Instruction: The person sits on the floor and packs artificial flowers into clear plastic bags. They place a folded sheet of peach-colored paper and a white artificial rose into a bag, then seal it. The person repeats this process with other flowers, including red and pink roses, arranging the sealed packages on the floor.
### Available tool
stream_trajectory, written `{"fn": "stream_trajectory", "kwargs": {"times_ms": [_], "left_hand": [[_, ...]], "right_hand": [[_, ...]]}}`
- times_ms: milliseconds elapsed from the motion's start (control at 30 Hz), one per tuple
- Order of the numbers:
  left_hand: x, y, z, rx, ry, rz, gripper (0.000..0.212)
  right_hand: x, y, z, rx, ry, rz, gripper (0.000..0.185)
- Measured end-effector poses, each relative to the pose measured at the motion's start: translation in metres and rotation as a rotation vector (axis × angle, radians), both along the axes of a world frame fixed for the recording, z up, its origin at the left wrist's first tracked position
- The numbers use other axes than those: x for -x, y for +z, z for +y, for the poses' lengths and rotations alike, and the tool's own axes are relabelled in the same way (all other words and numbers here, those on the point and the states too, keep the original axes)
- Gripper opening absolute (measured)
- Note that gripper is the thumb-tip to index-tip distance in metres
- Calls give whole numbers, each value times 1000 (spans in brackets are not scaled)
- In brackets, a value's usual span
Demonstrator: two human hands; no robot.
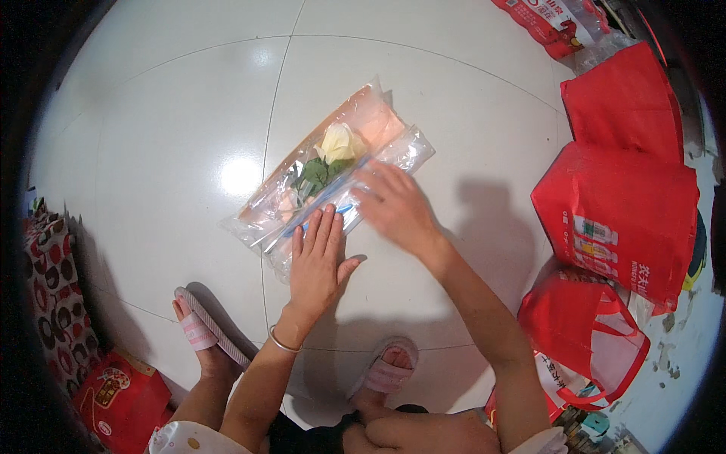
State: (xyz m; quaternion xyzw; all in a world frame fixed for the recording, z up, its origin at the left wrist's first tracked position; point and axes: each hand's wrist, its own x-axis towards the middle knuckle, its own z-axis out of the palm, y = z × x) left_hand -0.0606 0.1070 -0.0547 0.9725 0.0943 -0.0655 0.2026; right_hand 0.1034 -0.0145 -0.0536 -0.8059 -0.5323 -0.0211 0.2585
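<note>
A cream artificial rose (339, 144) with green leaves (321, 172) lies on the floor inside a clear plastic wrapper (417, 150), along with peach-coloured paper (381, 127). Palm down, my left hand (317, 249) presses on the lower part of the wrapper, fingers close together and thumb out to the side. My right hand (391, 201), a little blurred, is over the wrapper's right edge with fingers spread and bent. A blue strip (344, 209) shows between my hands. What lies under my fingers is hidden.
Pale tiles (170, 130) make up the floor. Several red bags stand along the right, among them a large bag (618, 221) and an open handled one (567, 318). At lower left are a red box (122, 391) and patterned fabric (57, 284). My slippered feet (388, 369) rest close below.
</note>
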Motion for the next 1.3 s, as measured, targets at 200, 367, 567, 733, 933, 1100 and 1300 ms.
{"fn": "stream_trajectory", "kwargs": {"times_ms": [200, 367, 567, 733, 933, 1100, 1300], "left_hand": [[12, 5, 6, 35, 34, 32, 71], [47, 4, 10, 106, 245, -120, 58], [68, 11, 15, 64, 331, -181, 45], [69, 4, 21, 14, 405, -300, 37], [59, 13, 26, 401, 966, -510, 39], [54, 2, 28, 750, 1203, -358, 53], [43, 12, 43, 1121, 1203, -174, 35]], "right_hand": [[-38, -23, -16, 43, -316, 111, 20], [-38, -23, -15, 26, -384, 115, 20], [-44, -14, -9, 46, -400, 199, 25], [-43, -14, -14, -27, -412, 173, 28], [-12, 5, -26, -350, -517, 263, 16], [16, 7, -28, -262, -360, 168, 22], [42, 17, 6, 15, -61, 134, 41]]}}
